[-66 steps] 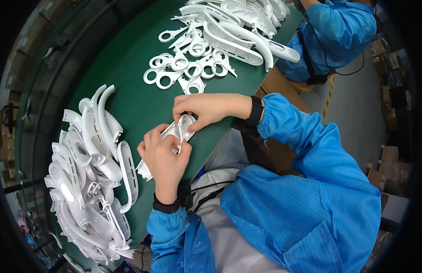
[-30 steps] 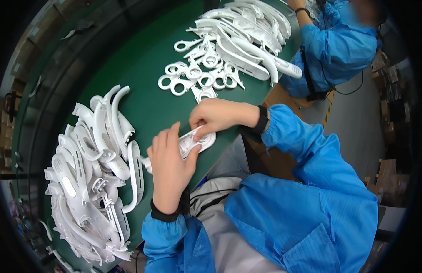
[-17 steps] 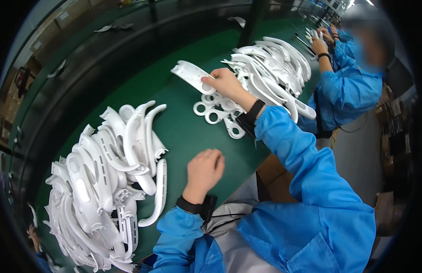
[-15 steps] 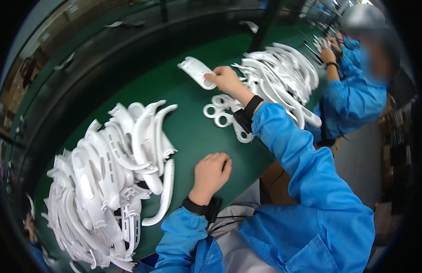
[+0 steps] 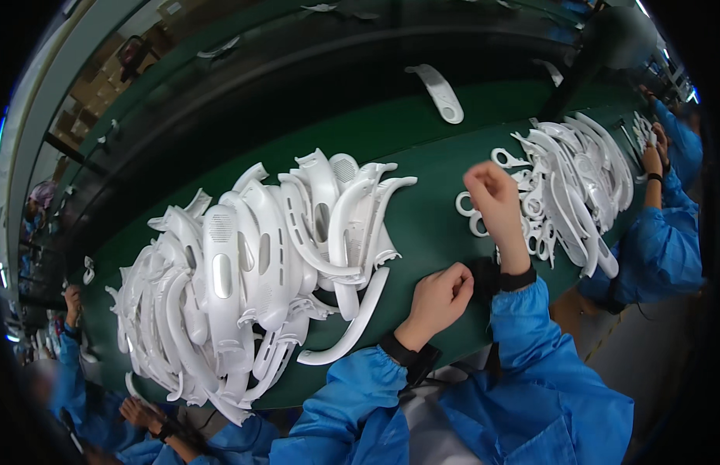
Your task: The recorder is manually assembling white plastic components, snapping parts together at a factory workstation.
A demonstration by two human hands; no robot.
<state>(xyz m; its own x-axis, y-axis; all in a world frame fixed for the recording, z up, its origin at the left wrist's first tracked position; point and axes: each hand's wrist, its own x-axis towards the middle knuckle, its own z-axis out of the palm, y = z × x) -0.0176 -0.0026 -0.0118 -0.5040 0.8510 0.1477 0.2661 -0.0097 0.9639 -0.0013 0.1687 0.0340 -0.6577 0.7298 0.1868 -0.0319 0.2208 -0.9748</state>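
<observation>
My left hand [image 5: 436, 306] rests low over the green table [image 5: 410, 240], its fingers curled in with nothing visible in them. To its right and farther up, my right hand [image 5: 495, 205] hovers over the table with fingers bent and pressed together, and no part shows in it. Close by lie several small white ring-shaped plastic parts [image 5: 533, 203]. Beyond both hands, a long white plastic shell with a round hole at one end [image 5: 439, 94] lies on the dark green strip, touched by neither hand. Left of my hands spreads a big heap of curved white plastic shells [image 5: 220, 263].
Another pile of curved white shells [image 5: 585, 182] lies at the right. A dark upright post [image 5: 585, 74] stands behind it. At the right edge a person in a blue sleeve [image 5: 658, 232] works, and other blue-sleeved hands [image 5: 143, 415] show at lower left.
My right hand has let go of the white shell with the round hole and drawn back toward me. The shell now lies on the far strip. The view has swung left.
</observation>
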